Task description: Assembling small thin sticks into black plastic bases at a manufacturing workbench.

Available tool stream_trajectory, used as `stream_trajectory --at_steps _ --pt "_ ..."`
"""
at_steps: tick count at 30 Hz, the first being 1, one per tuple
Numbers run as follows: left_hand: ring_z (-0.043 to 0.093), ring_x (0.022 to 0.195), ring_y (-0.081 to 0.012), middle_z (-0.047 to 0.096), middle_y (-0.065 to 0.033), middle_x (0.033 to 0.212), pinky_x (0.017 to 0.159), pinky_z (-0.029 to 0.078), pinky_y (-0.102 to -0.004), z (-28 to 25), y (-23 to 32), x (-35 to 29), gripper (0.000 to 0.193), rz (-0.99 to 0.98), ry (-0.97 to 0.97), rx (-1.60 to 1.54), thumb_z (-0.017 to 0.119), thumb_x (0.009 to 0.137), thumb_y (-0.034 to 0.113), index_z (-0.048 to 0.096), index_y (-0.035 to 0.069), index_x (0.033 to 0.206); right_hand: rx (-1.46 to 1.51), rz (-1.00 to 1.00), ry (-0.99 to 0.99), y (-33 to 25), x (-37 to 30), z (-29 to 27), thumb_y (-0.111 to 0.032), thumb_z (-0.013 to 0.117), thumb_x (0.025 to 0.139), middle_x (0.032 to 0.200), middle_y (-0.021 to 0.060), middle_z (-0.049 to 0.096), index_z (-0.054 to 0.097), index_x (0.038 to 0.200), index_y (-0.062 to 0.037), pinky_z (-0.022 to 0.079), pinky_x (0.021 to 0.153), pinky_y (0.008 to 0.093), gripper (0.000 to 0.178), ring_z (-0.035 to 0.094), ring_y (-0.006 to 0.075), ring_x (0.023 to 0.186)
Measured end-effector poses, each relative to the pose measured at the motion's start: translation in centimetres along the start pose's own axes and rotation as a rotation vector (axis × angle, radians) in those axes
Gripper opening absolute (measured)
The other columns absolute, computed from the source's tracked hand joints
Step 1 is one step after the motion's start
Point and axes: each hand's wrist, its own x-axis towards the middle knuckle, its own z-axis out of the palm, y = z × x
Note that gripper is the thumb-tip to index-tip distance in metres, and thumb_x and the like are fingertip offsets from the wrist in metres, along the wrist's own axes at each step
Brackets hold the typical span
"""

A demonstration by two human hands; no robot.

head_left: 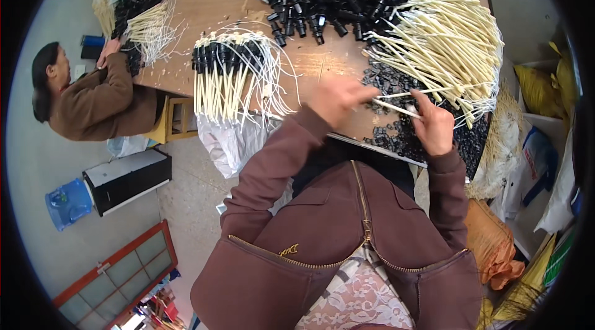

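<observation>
My right hand [436, 128] grips one end of a thin cream stick [396, 108] between thumb and forefinger. The other end of that stick reaches to the fingertips of my left hand [338, 99], which is closed in a pinch and blurred by motion. What the left fingertips hold is too small to make out. Small black plastic pieces [387, 138] lie scattered under and around both hands. Beyond the right hand is a large pile of cream sticks [449, 38] with white wires at their ends.
Left of my hands lies a bundle of sticks with black sockets [226, 60] and trailing wires. Black sockets [322, 1] spill from a white sack at the table's [180, 26] far side. A co-worker [93, 97] in brown sits at the left. Sacks [493, 237] stand at the right.
</observation>
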Motion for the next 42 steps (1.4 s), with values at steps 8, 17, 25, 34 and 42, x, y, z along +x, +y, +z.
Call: stream_trajectory --at_steps 8,17,25,34,42 --pt "0.064 0.068 -0.0259 0.066 -0.0114 0.086 0.06 0.051 -0.033 0.1 -1.4 -3.5 0.021 -0.667 0.031 -0.078 0.058 0.086 0.004 0.063 0.004 0.106 1.626 -0.009 -0.05 0.9 -0.1 0.1 -0.001 0.063 0.077 0.094 0.0103 0.066 0.061 0.074 -0.0059 0.049 0.067 0.0266 0.006 0.063 0.0178 0.082" --pt "0.051 0.072 -0.0027 0.062 0.004 0.083 0.062 0.042 -0.0196 1.2 0.8 -1.7 0.03 -0.749 0.054 -0.819 0.066 0.077 -0.005 0.068 0.001 0.106 0.496 0.099 -0.103 -6.2 0.4 3.8 -0.017 0.07 0.078 0.063 0.0065 0.061 0.067 0.09 -0.0119 0.048 0.052 0.0387 0.014 0.06 0.0294 0.056" --pt "0.063 0.085 -0.0302 0.064 -0.0124 0.094 0.076 0.049 -0.0365 0.5 1.3 -2.3 0.034 -0.495 -0.052 -0.153 0.056 0.077 -0.002 0.063 0.006 0.109 0.248 -0.017 0.169 -5.7 0.3 4.3 -0.011 0.068 0.078 0.064 0.011 0.063 0.07 0.092 -0.012 0.049 0.05 0.0349 0.014 0.063 0.0268 0.055" --pt "0.06 0.101 -0.0354 0.064 -0.0146 0.105 0.085 0.048 -0.0414 0.2 2.1 -1.6 0.04 -0.436 -0.272 -0.148 0.055 0.075 -0.003 0.061 0.007 0.114 0.342 -0.001 0.068 -5.2 0.1 4.8 -0.008 0.066 0.079 0.066 0.0128 0.063 0.068 0.095 -0.008 0.049 0.052 0.0353 0.016 0.064 0.0273 0.058" --pt "0.062 0.097 -0.0366 0.065 -0.0135 0.104 0.084 0.048 -0.0424 -0.1 2.0 -2.2 0.053 -0.435 -0.261 -0.435 0.056 0.071 0.0 0.054 0.008 0.124 0.428 -0.127 -0.047 -5.9 0.1 4.4 0.0 0.06 0.08 0.073 0.0175 0.063 0.062 0.105 -0.0061 0.05 0.059 0.0394 0.026 0.065 0.0344 0.065"
